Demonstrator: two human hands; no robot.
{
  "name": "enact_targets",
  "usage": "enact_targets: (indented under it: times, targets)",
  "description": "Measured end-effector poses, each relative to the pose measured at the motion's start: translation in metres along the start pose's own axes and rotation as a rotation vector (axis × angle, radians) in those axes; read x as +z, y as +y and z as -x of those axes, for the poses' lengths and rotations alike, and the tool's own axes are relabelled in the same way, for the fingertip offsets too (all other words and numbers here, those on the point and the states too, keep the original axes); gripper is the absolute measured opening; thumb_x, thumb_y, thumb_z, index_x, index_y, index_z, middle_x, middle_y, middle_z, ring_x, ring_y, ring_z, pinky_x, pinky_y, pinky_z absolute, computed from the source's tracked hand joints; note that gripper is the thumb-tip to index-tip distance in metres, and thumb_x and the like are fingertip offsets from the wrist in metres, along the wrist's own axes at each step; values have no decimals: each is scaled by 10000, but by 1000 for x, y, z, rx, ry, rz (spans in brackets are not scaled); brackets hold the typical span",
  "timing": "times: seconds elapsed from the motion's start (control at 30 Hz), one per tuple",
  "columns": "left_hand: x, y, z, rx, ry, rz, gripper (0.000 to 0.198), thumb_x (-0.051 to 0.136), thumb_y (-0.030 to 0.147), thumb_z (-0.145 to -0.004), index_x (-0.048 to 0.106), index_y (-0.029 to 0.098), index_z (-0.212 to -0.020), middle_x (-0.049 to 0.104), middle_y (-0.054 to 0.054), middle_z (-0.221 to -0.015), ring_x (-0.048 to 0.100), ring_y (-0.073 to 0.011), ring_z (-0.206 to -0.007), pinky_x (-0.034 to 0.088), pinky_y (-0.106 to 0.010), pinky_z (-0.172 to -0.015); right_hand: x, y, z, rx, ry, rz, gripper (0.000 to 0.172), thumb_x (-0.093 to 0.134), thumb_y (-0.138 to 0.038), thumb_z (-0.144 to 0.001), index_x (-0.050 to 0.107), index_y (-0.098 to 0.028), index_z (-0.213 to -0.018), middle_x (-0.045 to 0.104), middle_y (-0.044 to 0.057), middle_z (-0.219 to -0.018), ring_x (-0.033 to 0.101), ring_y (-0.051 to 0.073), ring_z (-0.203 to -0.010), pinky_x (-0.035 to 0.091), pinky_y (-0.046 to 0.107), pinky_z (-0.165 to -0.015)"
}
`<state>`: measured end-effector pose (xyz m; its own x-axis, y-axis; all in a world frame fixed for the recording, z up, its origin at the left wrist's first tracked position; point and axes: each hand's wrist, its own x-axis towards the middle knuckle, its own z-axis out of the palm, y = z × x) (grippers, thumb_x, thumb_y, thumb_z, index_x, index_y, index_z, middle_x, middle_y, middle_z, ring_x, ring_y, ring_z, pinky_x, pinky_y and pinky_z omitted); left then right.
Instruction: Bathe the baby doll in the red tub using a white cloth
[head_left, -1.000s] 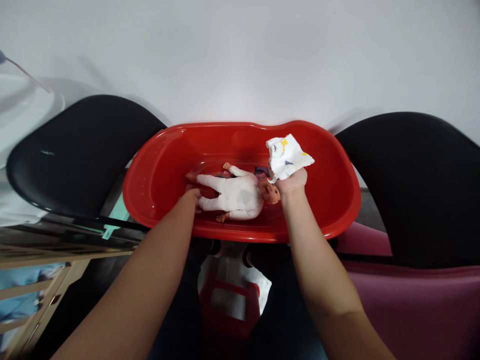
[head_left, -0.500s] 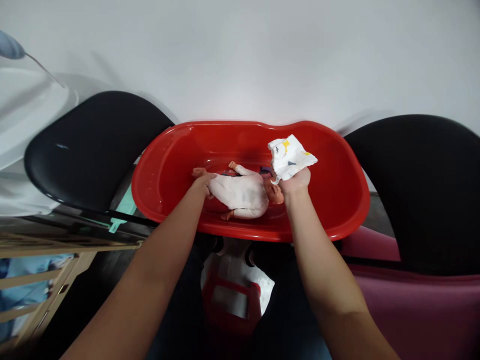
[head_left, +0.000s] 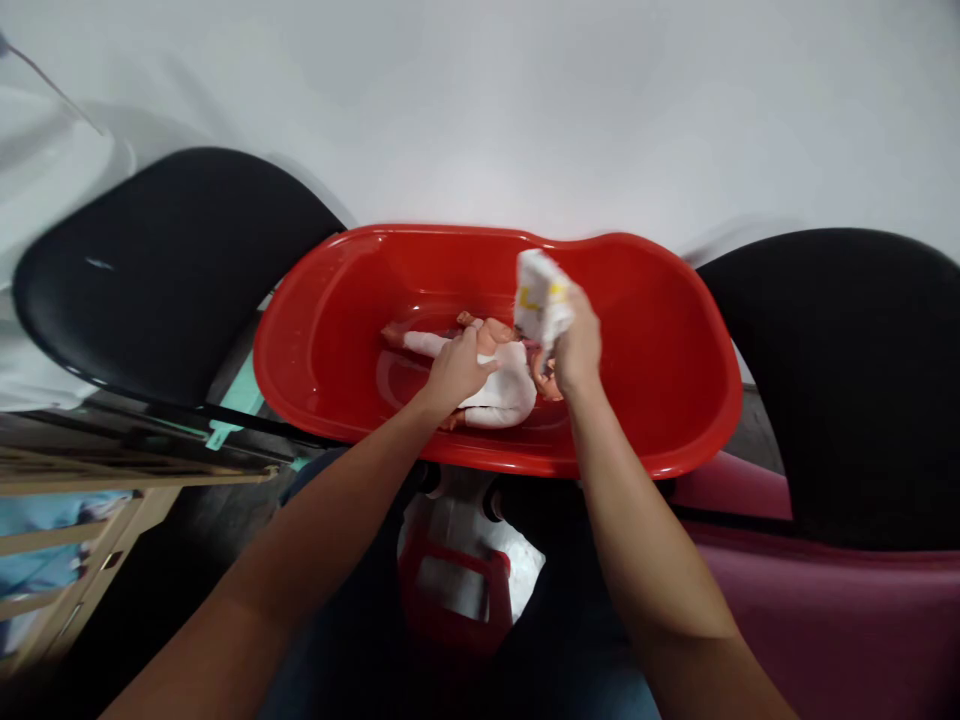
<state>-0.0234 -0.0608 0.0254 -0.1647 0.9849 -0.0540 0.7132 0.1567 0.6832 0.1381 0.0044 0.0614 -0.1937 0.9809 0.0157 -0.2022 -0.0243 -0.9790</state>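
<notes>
A baby doll in white clothing lies in a red baby bathtub, its head to the right and a leg stretched out to the left. My left hand is closed on the doll's lower body, thumb and fingers apart around it and covering part of it. In my right hand, just above the doll's head, is a white patterned cloth with yellow marks, crumpled and blurred by motion. The doll's head is partly hidden behind this hand.
Black chairs stand at the left and right of the tub. A wooden crib rail is at lower left. Pink padding lies at lower right, and a red stool below. A white wall rises behind.
My left hand has moved right from the doll's leg end onto its body. My right hand has turned and closed round the cloth, shifting it left and slightly up.
</notes>
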Motion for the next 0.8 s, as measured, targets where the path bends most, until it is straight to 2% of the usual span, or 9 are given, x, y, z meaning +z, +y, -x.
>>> enact_targets:
  times: [0.03, 0.1, 0.2, 0.3, 0.43, 0.63, 0.7, 0.8]
  targets:
    - [1, 4, -4, 10, -12, -35, 441, 736, 283, -1016, 630, 132, -1417, 715, -227, -1356, 658, -419, -1307, 489, -504, -1116, 5, 5, 4, -40, -43, 122, 309, 699, -602, -953, 769, -331, -1083, 773, 27, -1266, 586, 343, -1390, 396, 552, -1289]
    - [2, 12, -10, 44, -59, -109, 322, 604, 255, -1076, 685, 118, -1356, 736, -239, -1302, 682, -422, -1244, 493, -513, -1080, 12, 15, 10, -135, -90, 384, 352, 772, -531, -912, 774, -300, -1177, 746, 79, -1287, 603, 339, -1337, 347, 570, -1304]
    - [1, 17, -13, 103, -77, -165, 334, 592, 253, -1074, 700, 139, -1368, 748, -218, -1301, 687, -414, -1223, 495, -512, -1074, 16, 24, 9, -210, -90, 613, 365, 672, -546, -990, 757, -276, -1221, 733, 104, -1251, 642, 311, -1222, 419, 525, -1216]
    - [0, 14, -14, 120, -56, -145, 370, 635, 272, -1061, 688, 163, -1411, 743, -201, -1342, 676, -414, -1247, 492, -523, -1096, 17, 22, 6, -200, -71, 723, 362, 602, -586, -1037, 751, -275, -1147, 748, 83, -1074, 678, 280, -1027, 486, 456, -1056]
    - [1, 10, -15, 130, -89, -170, 396, 637, 276, -1063, 695, 100, -1413, 738, -243, -1321, 693, -437, -1207, 509, -541, -1060, 20, 19, 5, -162, 26, 877, 423, 510, -617, -1073, 735, -260, -1041, 688, 57, -808, 652, 244, -823, 479, 387, -874]
    - [1, 9, -14, 117, 5, -112, 456, 667, 226, -1043, 613, 152, -1490, 710, -196, -1366, 679, -393, -1255, 488, -493, -1116, 25, 24, 0, -167, 111, 820, 538, 414, -650, -1081, 649, -240, -823, 680, 68, -776, 620, 213, -768, 456, 342, -745]
    - [0, 8, -13, 103, 25, -113, 513, 693, 219, -1028, 569, 139, -1520, 697, -199, -1369, 664, -388, -1276, 483, -484, -1128, 24, 24, -3, -114, 104, 722, 574, 412, -697, -1065, 597, -242, -768, 626, 55, -706, 589, 206, -726, 453, 332, -689]
    - [2, 8, -11, 71, 44, -137, 513, 748, 262, -1007, 585, 122, -1472, 673, -211, -1377, 618, -397, -1323, 469, -492, -1150, 19, 18, -4, -11, 68, 518, 572, 468, -727, -1043, 559, -248, -744, 540, 18, -644, 526, 183, -653, 447, 323, -638]
